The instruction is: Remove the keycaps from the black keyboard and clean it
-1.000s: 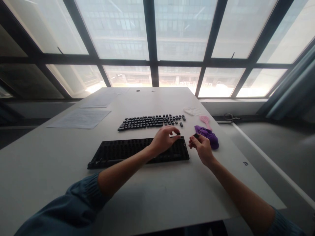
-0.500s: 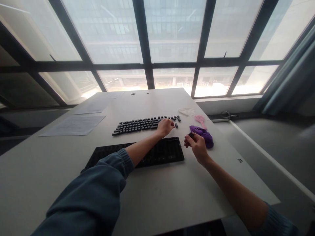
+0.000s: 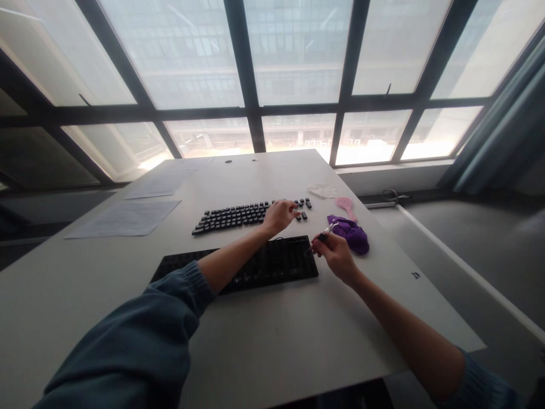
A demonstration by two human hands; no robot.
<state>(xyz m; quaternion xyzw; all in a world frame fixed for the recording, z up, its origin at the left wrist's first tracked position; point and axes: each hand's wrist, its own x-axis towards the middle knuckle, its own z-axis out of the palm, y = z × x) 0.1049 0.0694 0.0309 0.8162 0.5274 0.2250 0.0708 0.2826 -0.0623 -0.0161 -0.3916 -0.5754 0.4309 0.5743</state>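
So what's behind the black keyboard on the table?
Behind the keyboard base lie rows of loose black keycaps on the table. The left hand covers a few at the right end.

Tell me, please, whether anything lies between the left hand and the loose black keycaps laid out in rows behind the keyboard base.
Nothing visible does. The left hand already rests at the right end of the keycap rows, its fingertips beside the last few caps. The keyboard base lies nearer, under the forearm.

Both arms wear blue-grey knit sleeves [image 3: 128, 341] with ribbed cuffs, pushed up.
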